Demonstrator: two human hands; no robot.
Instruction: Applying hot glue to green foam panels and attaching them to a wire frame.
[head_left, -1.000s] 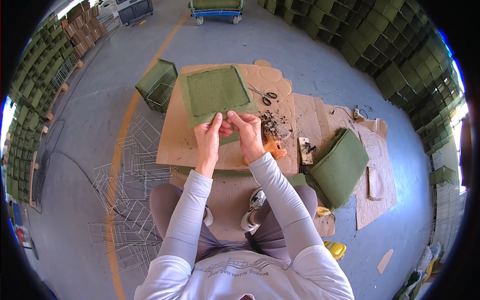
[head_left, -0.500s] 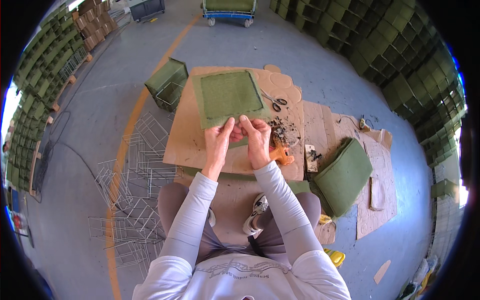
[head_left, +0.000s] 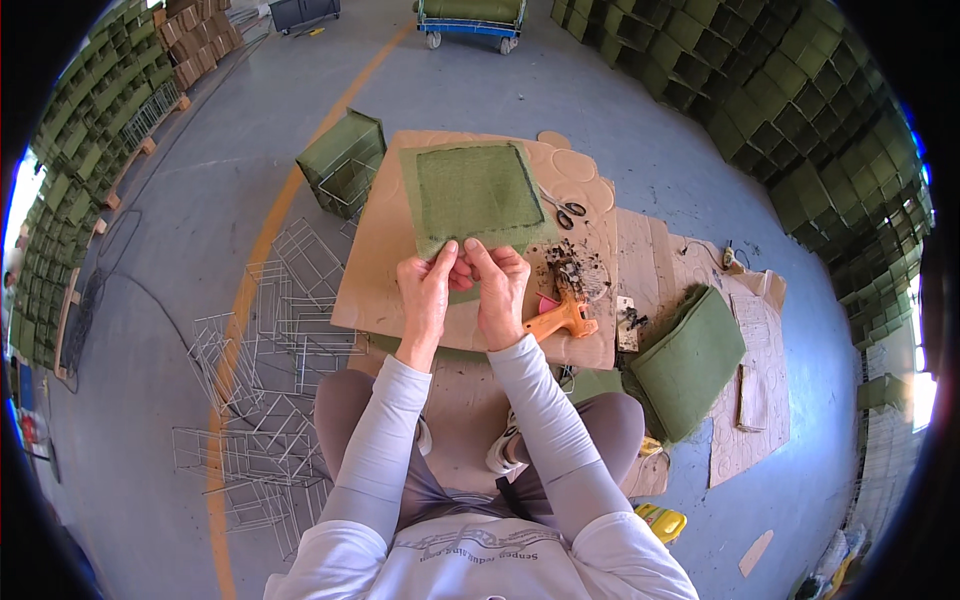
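Note:
A square piece of green mesh fabric (head_left: 478, 188) with a dark line along its edges lies over a cardboard-topped work surface (head_left: 375, 285). My left hand (head_left: 425, 295) and my right hand (head_left: 498, 290) pinch its near edge side by side, thumbs on top. The fingers under the cloth are partly hidden. Right of my right hand lies an orange glue gun (head_left: 562, 318), with dark crumbs around its tip. Black-handled scissors (head_left: 568, 212) rest beyond it, by the fabric's right edge.
Bare wire frames (head_left: 280, 340) pile up on the floor at left, near a green fabric-covered box (head_left: 345, 165). Folded green fabric (head_left: 690, 360) lies at right on cardboard. A blue cart (head_left: 470, 30) stands far ahead. Green boxes (head_left: 790, 130) are stacked along the right.
Both hands have shifted slightly left relative to the glue gun, whose handle now shows more. The fabric's near edge stays pinched, and the whole view has turned a little.

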